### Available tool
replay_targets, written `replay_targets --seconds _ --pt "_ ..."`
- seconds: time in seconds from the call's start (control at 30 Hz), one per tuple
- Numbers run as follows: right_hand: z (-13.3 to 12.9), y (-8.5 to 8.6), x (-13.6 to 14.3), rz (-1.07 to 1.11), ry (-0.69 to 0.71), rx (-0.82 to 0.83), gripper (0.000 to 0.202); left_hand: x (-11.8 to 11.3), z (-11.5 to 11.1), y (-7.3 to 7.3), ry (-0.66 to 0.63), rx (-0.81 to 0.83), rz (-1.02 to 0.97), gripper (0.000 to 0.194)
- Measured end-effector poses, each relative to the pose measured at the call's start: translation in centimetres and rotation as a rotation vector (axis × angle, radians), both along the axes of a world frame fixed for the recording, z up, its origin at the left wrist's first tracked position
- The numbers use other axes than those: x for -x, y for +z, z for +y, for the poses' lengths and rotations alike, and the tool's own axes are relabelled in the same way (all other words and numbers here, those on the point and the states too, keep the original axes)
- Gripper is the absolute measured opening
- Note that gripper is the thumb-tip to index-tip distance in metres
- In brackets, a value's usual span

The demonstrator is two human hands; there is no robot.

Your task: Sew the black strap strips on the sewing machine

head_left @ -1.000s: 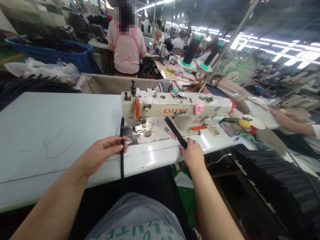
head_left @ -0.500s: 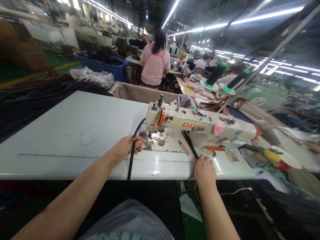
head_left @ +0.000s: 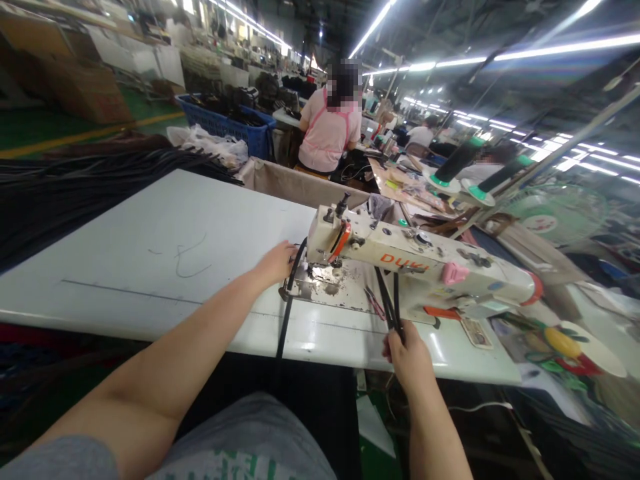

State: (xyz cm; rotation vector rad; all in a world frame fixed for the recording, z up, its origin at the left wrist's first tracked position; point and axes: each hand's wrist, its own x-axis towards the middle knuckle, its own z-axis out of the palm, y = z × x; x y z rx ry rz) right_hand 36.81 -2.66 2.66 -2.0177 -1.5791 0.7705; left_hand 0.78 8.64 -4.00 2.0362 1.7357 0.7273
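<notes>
A white sewing machine (head_left: 415,257) with orange lettering stands on the pale table. At the left of its needle area, my left hand (head_left: 278,262) has its fingers closed at a narrow black strap (head_left: 287,313); the strap partly hides the fingertips. This strap curves down from the machine head and hangs over the table's front edge. My right hand (head_left: 409,347) is closed around black straps (head_left: 385,300) that come out from under the machine arm, near the front edge. Pink-handled thread snips (head_left: 374,303) lie beside them, left of my right hand.
The white tabletop (head_left: 130,240) bears pen marks and a ruled line. Dark strips (head_left: 100,180) are heaped at the far left. A fabric-lined bin (head_left: 300,180) adjoins the back edge. A co-worker in pink (head_left: 327,137) sits beyond. Black thread cones (head_left: 457,163) stand behind the machine.
My left hand has moved away from me, up beside the machine head. My right hand has shifted slightly nearer the front edge, and the straps there now spread apart. The view has turned a little left.
</notes>
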Motion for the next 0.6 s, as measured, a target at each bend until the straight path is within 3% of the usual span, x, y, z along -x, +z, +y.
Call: replay_targets --seconds 0.13,0.3,0.43,0.6 --pt "-4.4 -2.0 4.7 0.457 0.060 0.057 0.043 -1.1 2.1 0.1 -0.022 -0.003 -0.019 0.030" --pt "-7.9 -4.9 9.8 0.733 0.044 0.170 0.069 -2.2 3.2 0.2 0.040 0.052 -0.059 0.040" --pt "-9.0 -5.4 11.1 0.911 0.028 0.256 0.081 -2.4 3.3 0.0 0.046 0.090 -0.063 0.051" --pt "-9.3 -5.1 12.1 0.956 -0.046 0.228 0.085 -2.8 2.9 -0.1 0.075 0.106 -0.072 0.049"
